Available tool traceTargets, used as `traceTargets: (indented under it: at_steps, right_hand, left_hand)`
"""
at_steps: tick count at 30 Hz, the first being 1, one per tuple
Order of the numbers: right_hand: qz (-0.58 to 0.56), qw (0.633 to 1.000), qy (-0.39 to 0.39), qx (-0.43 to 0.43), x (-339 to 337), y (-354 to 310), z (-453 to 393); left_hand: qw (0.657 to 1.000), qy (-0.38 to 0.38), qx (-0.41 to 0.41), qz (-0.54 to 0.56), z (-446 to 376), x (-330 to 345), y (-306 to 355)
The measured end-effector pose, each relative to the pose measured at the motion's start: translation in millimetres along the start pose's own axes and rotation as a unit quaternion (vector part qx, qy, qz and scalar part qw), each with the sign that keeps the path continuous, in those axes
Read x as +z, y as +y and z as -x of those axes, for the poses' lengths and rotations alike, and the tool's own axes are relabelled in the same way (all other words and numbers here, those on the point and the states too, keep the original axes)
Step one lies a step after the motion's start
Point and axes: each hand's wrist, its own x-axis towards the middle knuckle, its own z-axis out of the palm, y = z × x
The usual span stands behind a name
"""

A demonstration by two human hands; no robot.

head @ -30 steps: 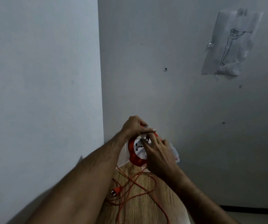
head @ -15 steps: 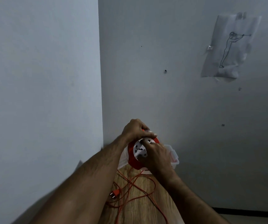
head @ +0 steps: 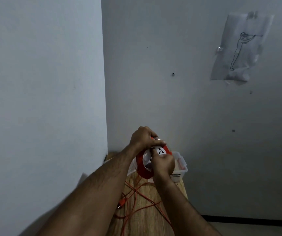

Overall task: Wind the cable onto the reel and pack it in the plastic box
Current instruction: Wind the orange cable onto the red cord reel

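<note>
A red cable reel (head: 142,169) with a white socket face is held upright above the narrow wooden table (head: 147,217). My left hand (head: 143,137) grips the reel's top rim. My right hand (head: 164,164) presses fingers on the white face, covering its lower right part. Loose orange cable (head: 140,198) trails from the reel in loops over the table, and its orange plug (head: 121,203) lies at the left. The clear plastic box (head: 181,166) stands behind the reel against the wall, mostly hidden by my hands.
The table sits in a corner, with one wall close on the left and another behind. A taped paper drawing (head: 240,48) hangs high on the back wall. A dark skirting strip (head: 249,218) runs along the floor at the right.
My right hand has shifted down and right across the reel's white face, and the face has turned. My left hand keeps its grip on the rim. The cable loops lie slightly differently.
</note>
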Motion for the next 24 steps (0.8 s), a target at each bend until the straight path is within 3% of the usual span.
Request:
traceTargets:
  at_steps: [3, 5, 6, 8, 9, 11, 13, 14, 16, 19, 24]
  right_hand:
    - [-0.152, 0.978, -0.019, 0.144, -1.2, -10.0, 0.8]
    - [-0.195, 0.964, -0.032, 0.18, -3.9, -13.6, 1.4]
    - [-0.167, 0.974, -0.037, 0.148, -6.5, -12.6, 2.4]
    - [-0.028, 0.997, -0.032, -0.069, -14.9, -5.3, 5.6]
    - [0.062, 0.97, -0.022, -0.233, -22.6, -1.5, 7.4]
    - [0.226, 0.828, -0.04, -0.511, -37.0, 7.8, -1.4]
    - [0.371, 0.663, -0.11, -0.641, -47.4, 15.1, -15.9]
    - [0.422, 0.61, -0.143, -0.655, -51.4, 15.7, -21.1]
    - [0.476, 0.563, -0.181, -0.651, -58.7, 8.5, -26.4]
    - [0.535, 0.523, -0.18, -0.638, -60.9, -2.5, -25.5]
    - [0.542, 0.523, -0.16, -0.638, -60.2, -2.2, -29.0]
  left_hand:
    - [1.0, -0.011, 0.004, -0.013, -0.2, 2.8, -2.2]
    - [1.0, -0.02, -0.005, -0.003, -1.0, 1.5, -4.4]
    - [1.0, -0.021, -0.013, 0.014, -1.4, 0.3, -6.0]
    - [0.998, -0.014, -0.027, 0.054, -1.4, -2.7, -10.8]
    - [0.998, -0.011, -0.026, 0.064, -1.3, -4.4, -12.7]
    - [0.997, -0.019, -0.019, 0.068, -0.6, -8.9, -14.4]
    - [0.997, -0.04, -0.011, 0.071, -0.2, -12.6, -13.8]
    - [0.996, -0.049, -0.008, 0.074, -0.2, -13.4, -13.2]
    - [0.995, -0.058, -0.007, 0.079, 0.0, -12.3, -10.7]
    - [0.994, -0.064, -0.009, 0.085, -0.3, -8.7, -6.1]
    - [0.995, -0.068, -0.002, 0.068, -0.9, -8.5, 0.1]
